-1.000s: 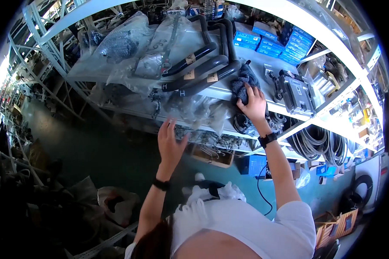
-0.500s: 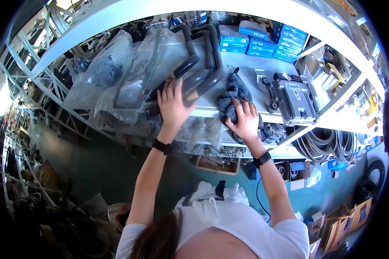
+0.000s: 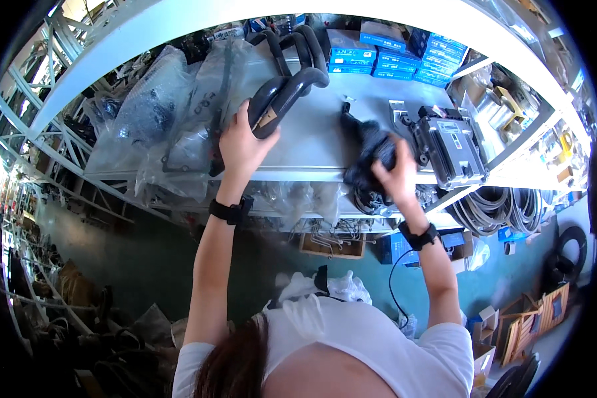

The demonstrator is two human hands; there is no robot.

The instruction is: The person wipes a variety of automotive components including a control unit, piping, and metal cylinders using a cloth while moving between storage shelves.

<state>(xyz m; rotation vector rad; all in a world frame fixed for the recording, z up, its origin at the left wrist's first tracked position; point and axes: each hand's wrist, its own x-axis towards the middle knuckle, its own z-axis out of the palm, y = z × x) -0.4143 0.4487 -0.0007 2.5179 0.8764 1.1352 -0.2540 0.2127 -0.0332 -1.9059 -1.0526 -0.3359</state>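
Observation:
My left hand point(image 3: 244, 144) is closed round the near ends of black bent rubber hoses point(image 3: 292, 89), one bearing a small tan label. Their far ends reach back over the grey shelf point(image 3: 331, 142). At the shelf's front edge, my right hand point(image 3: 399, 174) grips a crumpled dark grey cloth point(image 3: 371, 149), somewhat smeared by motion. The cloth lies bunched on the shelf, its narrow end trailing toward the back. Some of the right fingers are hidden behind it.
Clear plastic bags of parts point(image 3: 156, 99) lie left of the hoses. Blue boxes point(image 3: 395, 56) are stacked at the back. A black-and-grey control unit point(image 3: 452, 149) sits right of the cloth. Coiled grey hoses point(image 3: 504, 215) and a parts tray point(image 3: 331, 245) are lower down.
My left hand has moved left with the hoses, whose near ends are now bunched together and turned farther back. My right hand has shifted slightly right, and the cloth is more spread out.

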